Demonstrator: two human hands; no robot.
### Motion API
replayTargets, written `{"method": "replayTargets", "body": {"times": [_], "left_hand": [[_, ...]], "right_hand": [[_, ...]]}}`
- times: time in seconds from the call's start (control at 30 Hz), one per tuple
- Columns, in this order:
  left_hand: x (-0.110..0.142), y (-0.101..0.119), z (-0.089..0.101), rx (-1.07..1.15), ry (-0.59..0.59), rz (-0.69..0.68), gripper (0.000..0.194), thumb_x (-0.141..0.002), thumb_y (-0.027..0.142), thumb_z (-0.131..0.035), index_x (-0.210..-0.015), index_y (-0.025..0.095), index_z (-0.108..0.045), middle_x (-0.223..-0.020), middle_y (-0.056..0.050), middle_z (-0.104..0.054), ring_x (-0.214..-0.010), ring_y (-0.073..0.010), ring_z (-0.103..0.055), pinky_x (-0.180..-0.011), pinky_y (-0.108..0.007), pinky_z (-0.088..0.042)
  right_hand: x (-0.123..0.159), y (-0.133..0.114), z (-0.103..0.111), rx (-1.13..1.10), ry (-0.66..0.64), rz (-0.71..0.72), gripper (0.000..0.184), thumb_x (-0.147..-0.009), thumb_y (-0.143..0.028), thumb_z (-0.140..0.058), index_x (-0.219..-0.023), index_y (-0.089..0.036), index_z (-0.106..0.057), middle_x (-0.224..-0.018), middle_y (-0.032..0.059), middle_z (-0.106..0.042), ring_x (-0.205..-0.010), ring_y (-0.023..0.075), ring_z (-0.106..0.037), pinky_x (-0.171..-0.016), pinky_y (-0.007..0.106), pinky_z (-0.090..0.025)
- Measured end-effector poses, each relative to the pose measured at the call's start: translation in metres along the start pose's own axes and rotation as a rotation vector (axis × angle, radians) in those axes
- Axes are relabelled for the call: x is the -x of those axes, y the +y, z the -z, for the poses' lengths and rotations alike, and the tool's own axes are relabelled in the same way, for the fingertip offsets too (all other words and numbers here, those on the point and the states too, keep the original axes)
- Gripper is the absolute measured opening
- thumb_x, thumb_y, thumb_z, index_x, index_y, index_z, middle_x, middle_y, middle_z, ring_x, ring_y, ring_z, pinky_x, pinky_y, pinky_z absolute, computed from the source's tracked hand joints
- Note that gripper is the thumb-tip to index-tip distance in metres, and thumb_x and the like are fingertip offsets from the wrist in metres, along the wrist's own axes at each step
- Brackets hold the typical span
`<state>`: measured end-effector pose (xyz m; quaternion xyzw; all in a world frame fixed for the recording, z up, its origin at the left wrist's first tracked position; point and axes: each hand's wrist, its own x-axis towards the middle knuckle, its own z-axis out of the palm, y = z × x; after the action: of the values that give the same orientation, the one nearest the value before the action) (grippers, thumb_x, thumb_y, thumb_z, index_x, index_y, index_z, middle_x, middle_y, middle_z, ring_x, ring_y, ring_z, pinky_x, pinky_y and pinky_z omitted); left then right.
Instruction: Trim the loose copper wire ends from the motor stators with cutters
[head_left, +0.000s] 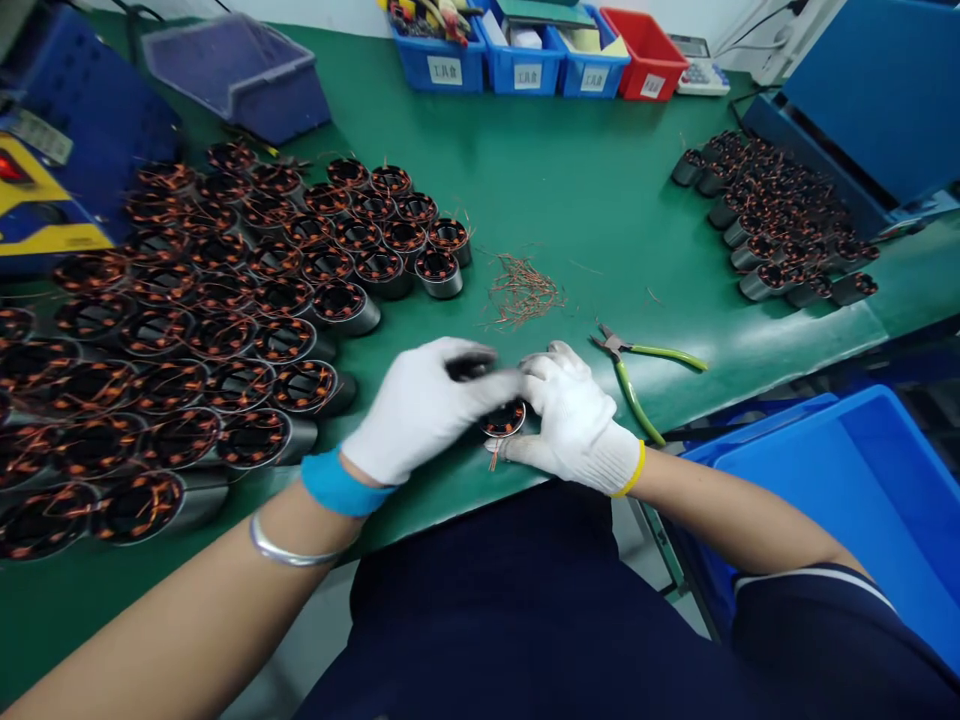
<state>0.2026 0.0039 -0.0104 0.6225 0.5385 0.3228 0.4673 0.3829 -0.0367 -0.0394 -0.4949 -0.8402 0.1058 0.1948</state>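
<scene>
Both my hands wear white gloves and meet at the table's front edge. Between them sits one motor stator point(503, 419), a grey ring wound with copper wire, its wire ends hanging down. My left hand point(420, 408) curls over its top and left side. My right hand point(574, 420) grips its right side with bent fingers. Green-handled cutting pliers point(637, 375) lie on the green mat just right of my right hand, untouched.
Several stators point(225, 320) lie in rows at the left, another group of stators point(780, 225) at the far right. Cut copper wire scraps point(521, 290) lie mid-table. Blue bins point(517, 50) and a red bin point(645, 55) line the back; a big blue crate point(847, 500) stands at my right.
</scene>
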Motion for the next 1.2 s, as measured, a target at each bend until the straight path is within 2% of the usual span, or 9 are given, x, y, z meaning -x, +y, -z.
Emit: {"method": "replayTargets", "body": {"times": [0.07,0.27,0.43,0.5,0.7,0.8,0.93,1.07,1.2], "left_hand": [[0.003,0.001,-0.006,-0.088,-0.053,0.010,0.019,-0.073,0.038,-0.070,-0.072,0.019,-0.069,-0.075,-0.002,-0.068,-0.073,-0.0178,-0.061,-0.070,-0.029,-0.047],[-0.003,-0.008,0.013,0.110,0.445,0.083,0.022,-0.079,0.039,-0.063,-0.069,0.019,-0.065,-0.058,0.003,-0.056,-0.055,-0.0115,-0.049,-0.058,-0.028,-0.041],[0.014,-0.004,0.013,-0.071,0.010,0.110,0.018,-0.071,0.036,-0.072,-0.074,0.018,-0.070,-0.071,-0.001,-0.068,-0.065,-0.0167,-0.059,-0.062,-0.030,-0.046],[0.017,-0.001,0.009,-0.100,-0.016,0.066,0.016,-0.071,0.034,-0.072,-0.068,0.018,-0.069,-0.069,-0.001,-0.067,-0.067,-0.0163,-0.059,-0.064,-0.028,-0.047],[0.005,-0.005,0.010,0.343,0.480,0.024,0.024,-0.075,0.040,-0.071,-0.078,0.016,-0.067,-0.070,0.000,-0.064,-0.056,-0.0110,-0.057,-0.056,-0.026,-0.050],[0.009,-0.004,0.005,0.432,0.241,0.084,0.054,-0.069,0.033,-0.077,-0.117,0.015,-0.061,-0.106,-0.010,-0.070,-0.088,-0.0207,-0.070,-0.083,-0.038,-0.057],[0.022,-0.001,-0.008,0.453,-0.048,0.158,0.090,-0.068,0.025,-0.076,-0.146,0.013,-0.031,-0.128,-0.020,-0.062,-0.120,-0.0291,-0.060,-0.101,-0.046,-0.049],[0.026,-0.003,-0.015,0.432,-0.127,0.174,0.087,-0.076,0.026,-0.070,-0.150,0.015,-0.026,-0.127,-0.019,-0.063,-0.120,-0.0291,-0.060,-0.102,-0.048,-0.049],[0.024,-0.004,-0.016,0.445,-0.121,0.170,0.084,-0.078,0.027,-0.069,-0.149,0.014,-0.027,-0.122,-0.018,-0.066,-0.115,-0.0279,-0.064,-0.100,-0.048,-0.050]], "right_hand": [[0.000,-0.001,-0.001,0.007,-0.009,0.004,0.062,-0.068,-0.068,-0.067,-0.102,-0.016,-0.068,-0.106,0.0115,-0.065,-0.105,0.0296,-0.057,-0.114,0.052,-0.026],[0.000,0.000,-0.007,-0.009,0.068,0.042,0.062,-0.066,-0.070,-0.066,-0.100,-0.018,-0.068,-0.100,0.0082,-0.067,-0.099,0.0264,-0.059,-0.113,0.049,-0.027],[0.000,0.000,-0.004,0.034,0.043,0.016,0.064,-0.067,-0.074,-0.063,-0.098,-0.018,-0.069,-0.099,0.0093,-0.067,-0.098,0.0278,-0.059,-0.112,0.050,-0.028],[0.000,0.000,-0.005,0.043,0.050,0.014,0.065,-0.067,-0.074,-0.062,-0.098,-0.017,-0.069,-0.098,0.0093,-0.067,-0.098,0.0279,-0.059,-0.112,0.049,-0.028],[-0.005,-0.007,0.001,0.032,-0.020,-0.016,0.067,-0.061,-0.074,-0.067,-0.095,-0.016,-0.070,-0.096,0.0095,-0.066,-0.093,0.0277,-0.058,-0.105,0.048,-0.036],[-0.002,-0.005,0.032,-0.016,-0.090,-0.070,0.097,-0.052,-0.078,-0.070,-0.122,-0.013,-0.060,-0.118,0.0154,-0.062,-0.111,0.0334,-0.055,-0.105,0.050,-0.038],[0.031,0.032,0.074,0.127,-0.163,-0.286,0.135,-0.047,-0.077,-0.074,-0.152,-0.009,-0.023,-0.153,0.0247,-0.029,-0.140,0.0420,-0.031,-0.109,0.057,-0.034],[0.077,0.074,0.084,0.364,-0.223,-0.471,0.122,-0.060,-0.074,-0.067,-0.150,-0.003,-0.024,-0.152,0.0290,-0.028,-0.140,0.0457,-0.027,-0.109,0.059,-0.032],[0.086,0.072,0.090,0.482,-0.254,-0.530,0.094,-0.082,-0.061,-0.051,-0.153,-0.009,-0.018,-0.139,0.0242,-0.047,-0.124,0.0400,-0.048,-0.091,0.052,-0.048]]}}
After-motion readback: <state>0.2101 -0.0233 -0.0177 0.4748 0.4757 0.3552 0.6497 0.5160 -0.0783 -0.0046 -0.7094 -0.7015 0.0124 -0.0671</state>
